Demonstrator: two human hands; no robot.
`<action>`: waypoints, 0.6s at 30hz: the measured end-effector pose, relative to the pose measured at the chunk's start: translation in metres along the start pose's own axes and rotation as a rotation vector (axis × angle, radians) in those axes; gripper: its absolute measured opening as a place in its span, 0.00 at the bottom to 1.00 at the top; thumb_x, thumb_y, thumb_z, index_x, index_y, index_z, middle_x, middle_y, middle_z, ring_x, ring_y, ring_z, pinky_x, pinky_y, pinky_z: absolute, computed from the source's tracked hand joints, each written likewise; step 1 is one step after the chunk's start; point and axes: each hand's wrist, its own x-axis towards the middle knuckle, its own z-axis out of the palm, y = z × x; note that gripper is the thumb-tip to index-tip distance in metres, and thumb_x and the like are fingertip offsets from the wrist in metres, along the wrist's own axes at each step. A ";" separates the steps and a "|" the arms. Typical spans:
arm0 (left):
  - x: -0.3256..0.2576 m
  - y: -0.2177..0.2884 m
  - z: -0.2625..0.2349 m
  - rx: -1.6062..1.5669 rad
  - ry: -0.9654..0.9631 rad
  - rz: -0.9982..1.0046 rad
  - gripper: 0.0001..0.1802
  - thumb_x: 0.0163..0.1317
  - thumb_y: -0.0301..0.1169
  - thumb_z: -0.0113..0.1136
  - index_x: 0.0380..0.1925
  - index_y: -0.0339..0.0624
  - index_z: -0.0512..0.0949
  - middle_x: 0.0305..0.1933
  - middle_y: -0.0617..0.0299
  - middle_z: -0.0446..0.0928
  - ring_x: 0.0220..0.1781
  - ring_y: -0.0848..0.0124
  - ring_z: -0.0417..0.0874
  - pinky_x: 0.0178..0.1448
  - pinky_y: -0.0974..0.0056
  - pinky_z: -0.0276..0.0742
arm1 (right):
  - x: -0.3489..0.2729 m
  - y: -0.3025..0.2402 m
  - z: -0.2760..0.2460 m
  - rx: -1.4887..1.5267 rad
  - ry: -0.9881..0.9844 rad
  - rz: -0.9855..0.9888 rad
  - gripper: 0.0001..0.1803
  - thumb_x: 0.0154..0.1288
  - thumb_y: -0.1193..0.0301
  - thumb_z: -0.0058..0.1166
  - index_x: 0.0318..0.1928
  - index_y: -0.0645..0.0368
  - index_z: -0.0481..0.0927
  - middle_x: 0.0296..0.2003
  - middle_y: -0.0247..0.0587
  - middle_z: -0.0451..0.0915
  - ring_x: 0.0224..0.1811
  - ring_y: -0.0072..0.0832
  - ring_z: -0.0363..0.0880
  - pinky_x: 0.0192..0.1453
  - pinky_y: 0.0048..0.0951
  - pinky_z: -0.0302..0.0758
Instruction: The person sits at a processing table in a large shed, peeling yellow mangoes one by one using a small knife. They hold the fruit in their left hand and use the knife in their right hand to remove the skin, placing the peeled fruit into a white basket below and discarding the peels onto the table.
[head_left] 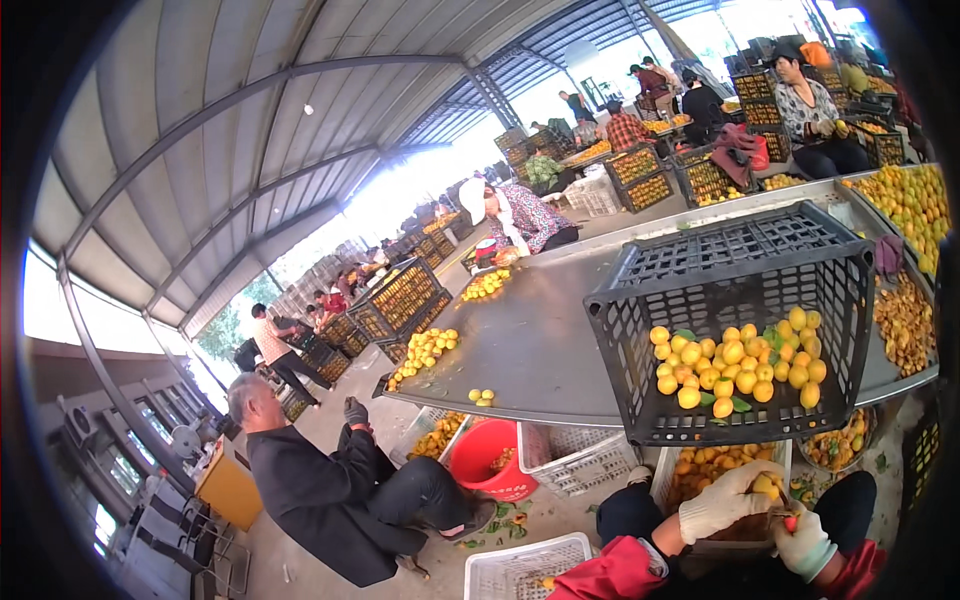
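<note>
Cream-white gloves cover both your hands, at the lower right. Your left hand (735, 499) pinches a yellow fruit (767, 487); your right hand (806, 546) curls around a small red-tipped item (790, 523), too obscured to identify. The work looks partway: what seem like opened orange pieces (712, 466) lie in the white crate (659, 482) beneath; whole fruit (735, 360) in the tipped black crate (740, 433), right of centre, looks undone.
</note>
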 end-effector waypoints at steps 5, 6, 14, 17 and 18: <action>0.002 -0.002 0.001 0.079 0.043 -0.005 0.29 0.65 0.39 0.61 0.61 0.36 0.65 0.51 0.59 0.74 0.54 0.70 0.75 0.62 0.65 0.72 | 0.000 0.005 0.007 0.048 0.061 0.031 0.09 0.62 0.74 0.52 0.41 0.63 0.78 0.28 0.45 0.81 0.29 0.31 0.82 0.37 0.32 0.77; 0.002 -0.006 0.003 -0.001 0.046 0.014 0.29 0.66 0.39 0.60 0.61 0.37 0.64 0.52 0.58 0.73 0.56 0.69 0.75 0.63 0.64 0.71 | -0.001 0.005 0.007 0.005 0.089 -0.004 0.09 0.62 0.74 0.52 0.41 0.63 0.78 0.28 0.46 0.82 0.30 0.32 0.82 0.37 0.32 0.77; 0.014 -0.054 0.056 -1.015 0.097 0.168 0.28 0.74 0.42 0.47 0.66 0.35 0.61 0.64 0.55 0.69 0.67 0.61 0.71 0.65 0.59 0.71 | -0.009 0.021 0.018 -0.052 0.244 0.033 0.10 0.60 0.79 0.50 0.43 0.64 0.77 0.31 0.52 0.82 0.34 0.44 0.83 0.40 0.35 0.78; 0.017 -0.062 0.055 -0.639 0.081 0.228 0.28 0.74 0.41 0.47 0.66 0.36 0.61 0.63 0.57 0.70 0.65 0.64 0.72 0.64 0.61 0.71 | -0.010 0.011 0.009 0.045 0.220 -0.038 0.11 0.60 0.79 0.51 0.44 0.64 0.77 0.33 0.54 0.82 0.35 0.48 0.83 0.41 0.36 0.78; 0.010 -0.056 0.045 -0.108 0.139 0.181 0.27 0.74 0.41 0.47 0.66 0.36 0.62 0.62 0.58 0.70 0.64 0.65 0.73 0.64 0.61 0.71 | -0.011 0.010 0.004 -0.053 0.237 0.000 0.12 0.60 0.77 0.51 0.45 0.64 0.77 0.34 0.55 0.82 0.37 0.49 0.83 0.42 0.37 0.78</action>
